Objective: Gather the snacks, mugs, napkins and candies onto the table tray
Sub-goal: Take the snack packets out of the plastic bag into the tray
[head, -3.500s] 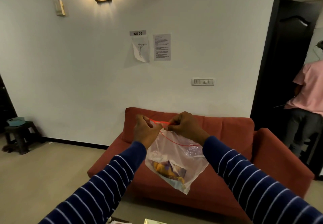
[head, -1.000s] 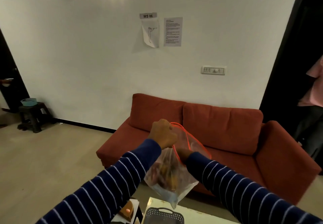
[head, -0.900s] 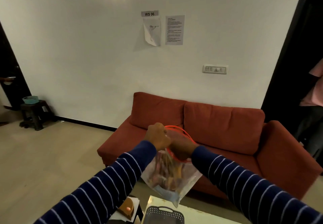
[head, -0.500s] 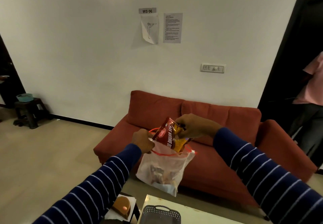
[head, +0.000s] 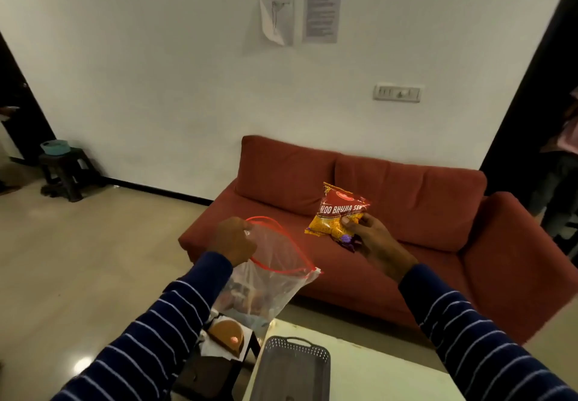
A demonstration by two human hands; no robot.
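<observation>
My left hand (head: pixel 233 239) pinches the red zip rim of a clear plastic bag (head: pixel 275 278) that hangs open, with several small wrapped items at its bottom. My right hand (head: pixel 370 241) holds a red and yellow snack packet (head: pixel 339 210) up to the right of the bag, together with a small purple wrapped piece (head: pixel 347 239) under the fingers. A grey perforated tray (head: pixel 294 369) with a handle stands on the white table (head: pixel 384 378) below, at the frame's bottom.
A red sofa (head: pixel 406 219) stands behind the table against the white wall. A brown domed object (head: pixel 226 336) lies on white paper on a dark stand left of the table. A dark stool (head: pixel 64 167) with a teal bowl stands far left. A person stands in the right doorway.
My right hand has drawn the snack packet out of the bag and carried it off to the right. The bag stays hanging open from my left hand.
</observation>
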